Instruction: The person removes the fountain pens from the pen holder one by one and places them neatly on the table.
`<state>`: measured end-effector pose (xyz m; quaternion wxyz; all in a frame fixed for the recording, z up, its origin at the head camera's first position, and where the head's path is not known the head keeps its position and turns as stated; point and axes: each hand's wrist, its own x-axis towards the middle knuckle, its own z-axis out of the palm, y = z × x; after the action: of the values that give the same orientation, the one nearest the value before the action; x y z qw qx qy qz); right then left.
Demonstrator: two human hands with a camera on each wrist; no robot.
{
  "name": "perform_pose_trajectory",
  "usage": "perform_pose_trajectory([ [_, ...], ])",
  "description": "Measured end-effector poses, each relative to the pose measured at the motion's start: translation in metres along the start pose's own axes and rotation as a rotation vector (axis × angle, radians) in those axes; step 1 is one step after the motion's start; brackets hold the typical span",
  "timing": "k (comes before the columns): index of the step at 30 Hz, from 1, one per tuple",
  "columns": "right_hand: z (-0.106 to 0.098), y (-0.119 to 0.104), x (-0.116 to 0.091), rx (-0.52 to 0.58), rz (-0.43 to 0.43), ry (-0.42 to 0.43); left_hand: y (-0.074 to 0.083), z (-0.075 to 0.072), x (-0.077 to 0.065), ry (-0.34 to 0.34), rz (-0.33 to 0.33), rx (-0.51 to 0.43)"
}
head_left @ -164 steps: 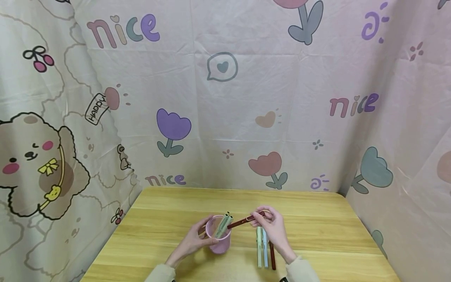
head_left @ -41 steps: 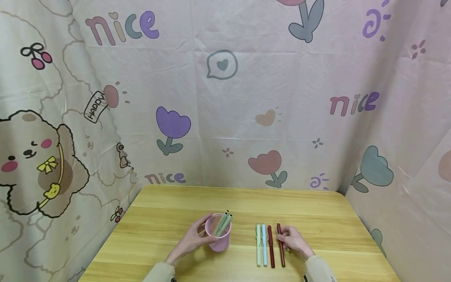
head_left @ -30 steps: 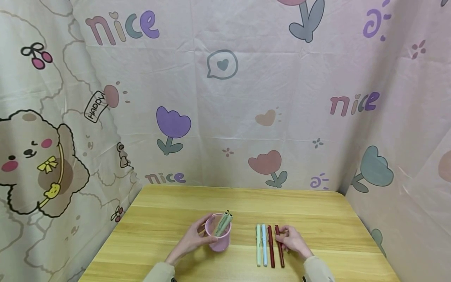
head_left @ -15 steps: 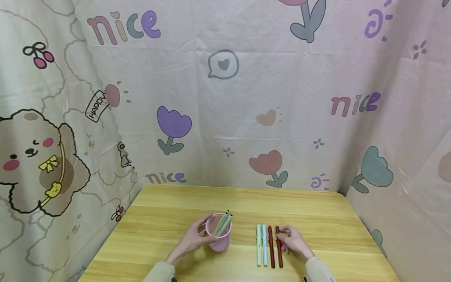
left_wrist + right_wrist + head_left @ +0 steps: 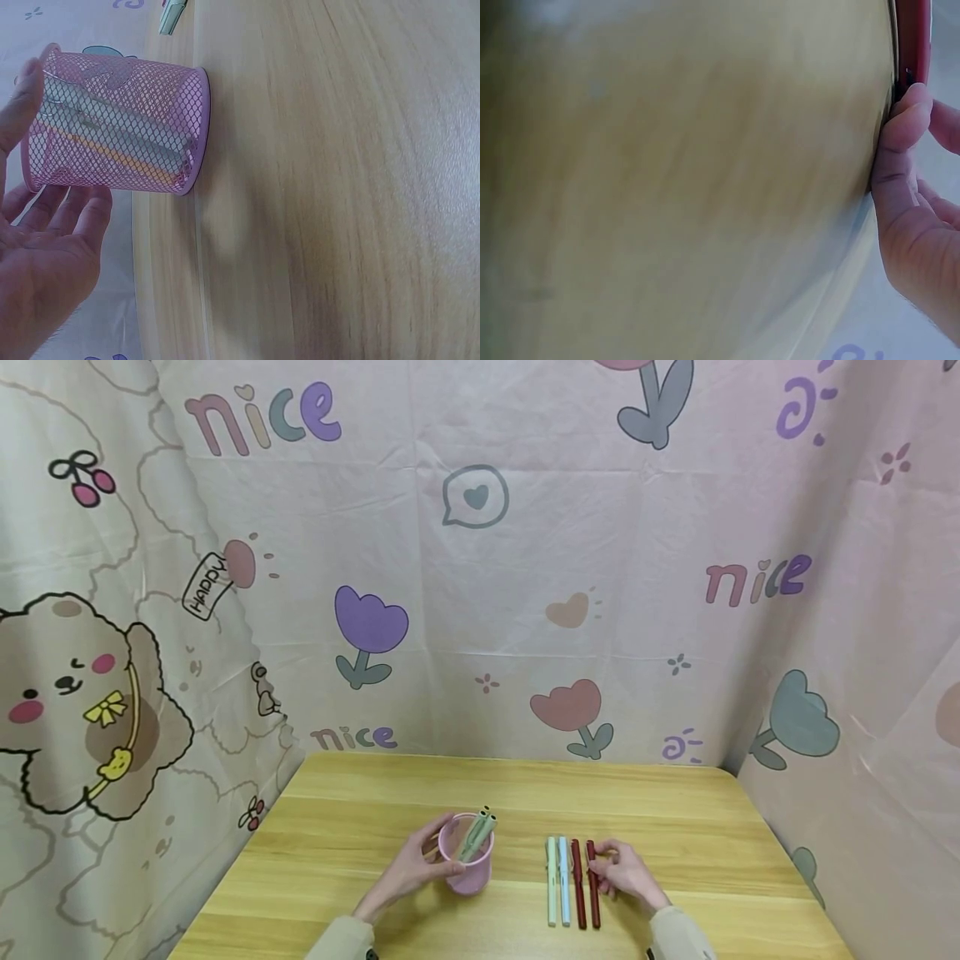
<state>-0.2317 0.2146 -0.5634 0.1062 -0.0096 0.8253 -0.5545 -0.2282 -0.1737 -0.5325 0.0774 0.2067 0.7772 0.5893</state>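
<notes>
Wooden desk (image 5: 337, 835), printed cloth (image 5: 495, 585) behind
Left hand (image 5: 408, 870) grips a pink mesh cup (image 5: 471, 882); right hand (image 5: 624, 872) pinches a dark-red pen (image 5: 595, 906), three more pens (image 5: 566, 889) at its left.

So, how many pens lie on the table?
4, right of the pink cup: green pen, blue pen, inner red pen, outer red pen touched by the right hand.
</notes>
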Motion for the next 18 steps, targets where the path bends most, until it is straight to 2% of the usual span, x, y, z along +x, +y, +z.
perform_pose_trajectory([
  [18,0.0033,-0.0028,-0.0002,-0.005,0.029,0.023,0.0008,0.0001,-0.0004,0.001,-0.007,-0.010],
])
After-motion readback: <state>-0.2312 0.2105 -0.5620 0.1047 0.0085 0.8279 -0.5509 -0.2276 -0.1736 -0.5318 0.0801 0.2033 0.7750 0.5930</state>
